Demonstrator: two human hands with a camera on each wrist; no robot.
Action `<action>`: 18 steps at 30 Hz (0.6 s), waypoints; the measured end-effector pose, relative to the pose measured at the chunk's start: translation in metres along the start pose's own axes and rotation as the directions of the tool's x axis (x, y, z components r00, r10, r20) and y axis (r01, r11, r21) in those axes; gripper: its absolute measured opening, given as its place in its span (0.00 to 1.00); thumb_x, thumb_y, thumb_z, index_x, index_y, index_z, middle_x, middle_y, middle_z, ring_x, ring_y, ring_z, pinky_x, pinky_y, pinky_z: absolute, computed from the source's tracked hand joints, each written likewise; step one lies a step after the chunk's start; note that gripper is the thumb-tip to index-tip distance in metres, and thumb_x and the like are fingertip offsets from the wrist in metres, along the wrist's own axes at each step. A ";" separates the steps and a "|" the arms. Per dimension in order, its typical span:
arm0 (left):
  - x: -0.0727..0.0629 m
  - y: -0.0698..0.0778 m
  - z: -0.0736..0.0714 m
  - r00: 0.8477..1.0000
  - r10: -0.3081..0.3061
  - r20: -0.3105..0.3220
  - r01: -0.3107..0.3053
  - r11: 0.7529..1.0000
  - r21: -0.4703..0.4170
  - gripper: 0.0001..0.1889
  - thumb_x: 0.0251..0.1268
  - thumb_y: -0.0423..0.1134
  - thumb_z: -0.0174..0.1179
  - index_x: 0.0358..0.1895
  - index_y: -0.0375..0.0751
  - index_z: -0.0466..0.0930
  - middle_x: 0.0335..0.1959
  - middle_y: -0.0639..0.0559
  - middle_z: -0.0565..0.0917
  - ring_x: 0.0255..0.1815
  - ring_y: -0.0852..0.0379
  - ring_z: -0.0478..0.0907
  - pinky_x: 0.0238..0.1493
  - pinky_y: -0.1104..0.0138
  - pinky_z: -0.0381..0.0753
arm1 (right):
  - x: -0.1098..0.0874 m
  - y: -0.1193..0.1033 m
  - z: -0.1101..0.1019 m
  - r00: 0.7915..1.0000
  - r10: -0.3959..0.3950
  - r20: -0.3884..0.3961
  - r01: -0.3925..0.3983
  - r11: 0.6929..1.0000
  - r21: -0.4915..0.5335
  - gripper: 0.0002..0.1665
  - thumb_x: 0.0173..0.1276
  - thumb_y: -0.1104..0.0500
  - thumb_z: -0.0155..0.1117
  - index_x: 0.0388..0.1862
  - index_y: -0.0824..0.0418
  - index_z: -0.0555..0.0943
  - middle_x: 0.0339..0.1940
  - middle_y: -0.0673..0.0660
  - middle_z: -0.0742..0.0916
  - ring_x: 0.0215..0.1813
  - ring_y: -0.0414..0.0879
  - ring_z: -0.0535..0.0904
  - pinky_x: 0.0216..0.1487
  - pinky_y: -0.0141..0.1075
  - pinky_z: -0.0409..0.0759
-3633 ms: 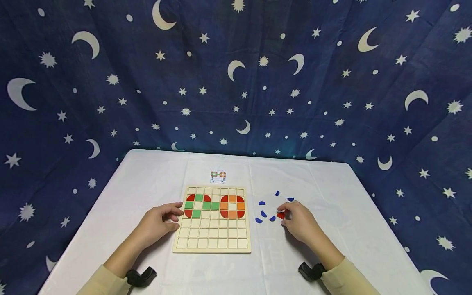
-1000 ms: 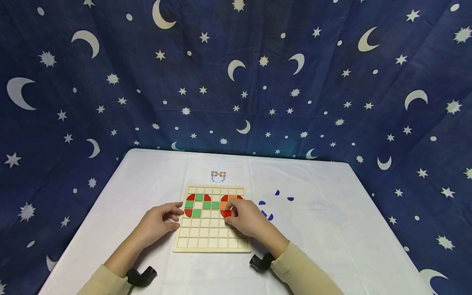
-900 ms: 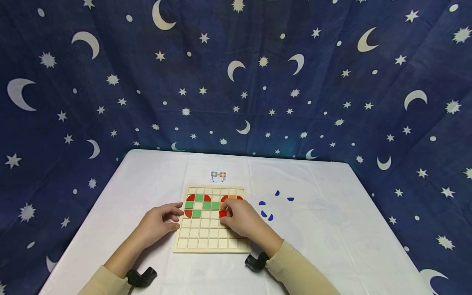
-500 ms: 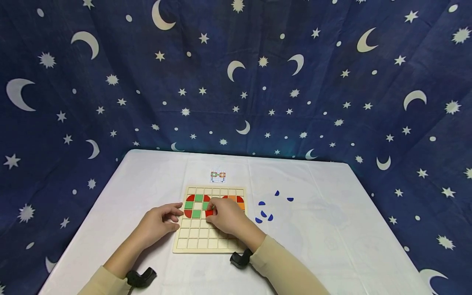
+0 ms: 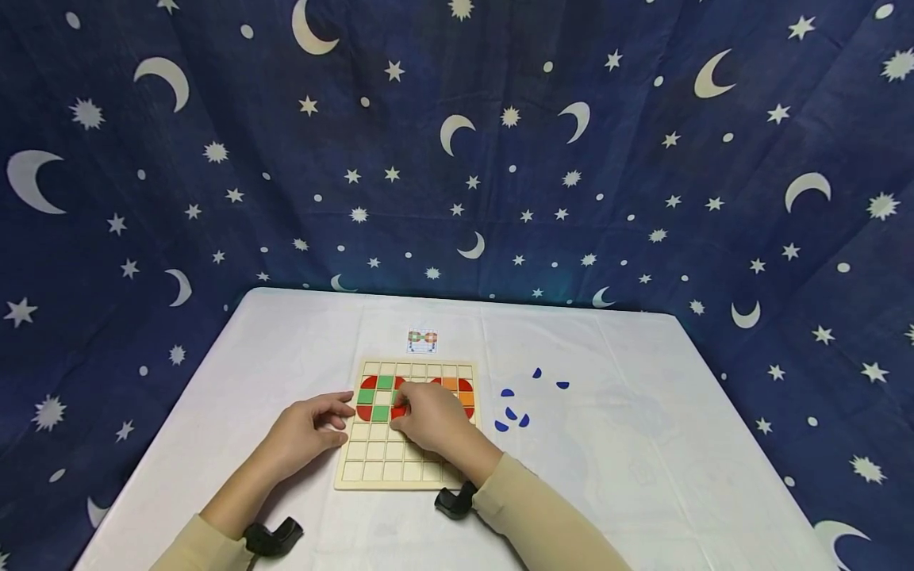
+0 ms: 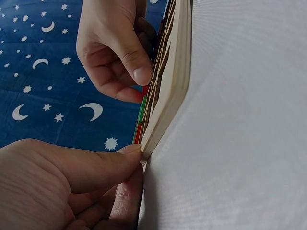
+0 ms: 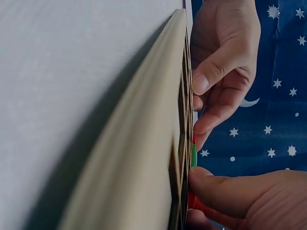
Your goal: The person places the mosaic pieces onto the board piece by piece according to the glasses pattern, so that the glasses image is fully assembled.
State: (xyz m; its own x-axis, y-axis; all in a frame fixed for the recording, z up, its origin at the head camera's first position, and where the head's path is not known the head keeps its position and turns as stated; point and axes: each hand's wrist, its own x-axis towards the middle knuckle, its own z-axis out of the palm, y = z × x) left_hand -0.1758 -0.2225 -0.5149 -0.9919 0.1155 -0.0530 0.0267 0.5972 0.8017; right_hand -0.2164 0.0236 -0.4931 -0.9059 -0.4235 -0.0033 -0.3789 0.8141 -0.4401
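Observation:
My right hand point(image 5: 433, 415) is over the wooden grid board point(image 5: 374, 471), its thumb and fingers pinching a red tile point(image 5: 398, 411) at a cell right of a green tile point(image 5: 380, 413). Its fingers hide part of that tile and some cells. In the right wrist view the red tile point(image 7: 192, 198) shows below the thumb, against the board's face. My left hand point(image 5: 303, 428) rests at the board's left edge, fingers loosely bent and thumb apart from them. In the left wrist view its thumb point(image 6: 103, 167) touches the board's edge. Red, green and orange tiles point(image 5: 466, 399) sit in the upper rows.
Several blue half-round tiles point(image 5: 508, 392) lie scattered on the white cloth right of the board. A small printed pattern card point(image 5: 422, 341) lies behind it. A dark blue curtain point(image 5: 457, 159) with moons and stars hangs behind the table point(image 5: 607, 444).
My right hand has carried the red tile left from among the blue tiles, across the board, to a cell beside the green tile. The left hand has stayed at the board's edge.

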 end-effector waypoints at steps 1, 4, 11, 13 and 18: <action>0.000 0.000 0.000 1.000 -0.001 0.001 0.001 1.000 -0.001 0.16 0.59 0.30 0.75 0.50 0.48 0.91 0.72 0.50 0.83 0.42 0.63 0.81 0.47 0.72 0.76 | 0.000 0.000 0.000 1.000 0.002 -0.002 -0.002 1.000 0.014 0.13 0.66 0.50 0.80 0.46 0.50 0.87 0.26 0.41 0.81 0.29 0.37 0.73 0.32 0.31 0.70; 0.000 0.001 0.000 1.000 -0.004 0.001 0.004 1.000 -0.002 0.16 0.59 0.30 0.75 0.50 0.48 0.91 0.72 0.50 0.83 0.42 0.62 0.81 0.48 0.72 0.76 | -0.002 0.001 0.000 1.000 0.015 -0.013 -0.014 0.999 0.053 0.10 0.68 0.53 0.79 0.45 0.50 0.88 0.24 0.42 0.80 0.27 0.36 0.73 0.31 0.30 0.70; -0.001 0.001 0.000 1.000 0.004 -0.005 -0.004 1.000 -0.004 0.16 0.59 0.29 0.75 0.50 0.47 0.91 0.73 0.49 0.83 0.42 0.62 0.81 0.47 0.71 0.77 | -0.001 0.003 0.001 0.999 0.003 -0.043 -0.001 0.998 0.059 0.04 0.70 0.57 0.76 0.41 0.52 0.88 0.25 0.42 0.81 0.28 0.36 0.73 0.32 0.30 0.71; -0.001 0.002 0.000 1.000 0.007 -0.003 -0.007 1.000 -0.004 0.16 0.59 0.29 0.75 0.50 0.47 0.91 0.72 0.49 0.83 0.42 0.63 0.81 0.47 0.72 0.77 | -0.001 0.003 0.001 0.999 0.009 -0.045 -0.007 0.998 0.055 0.04 0.70 0.57 0.76 0.40 0.51 0.88 0.24 0.41 0.81 0.28 0.36 0.73 0.32 0.30 0.71; -0.001 0.002 0.000 1.000 0.002 -0.005 -0.002 1.000 -0.003 0.16 0.59 0.29 0.74 0.50 0.47 0.91 0.72 0.49 0.83 0.42 0.63 0.81 0.47 0.72 0.76 | 0.000 0.002 0.003 0.998 0.024 -0.053 -0.021 0.998 0.054 0.04 0.69 0.56 0.77 0.39 0.51 0.87 0.24 0.41 0.81 0.28 0.37 0.73 0.31 0.30 0.71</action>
State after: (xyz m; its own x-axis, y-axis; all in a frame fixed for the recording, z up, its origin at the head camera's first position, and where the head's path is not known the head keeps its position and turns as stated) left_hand -0.1747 -0.2221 -0.5133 -0.9925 0.1123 -0.0483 0.0282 0.5950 0.8032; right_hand -0.2164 0.0246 -0.4968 -0.9236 -0.3820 0.0334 -0.3487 0.8005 -0.4875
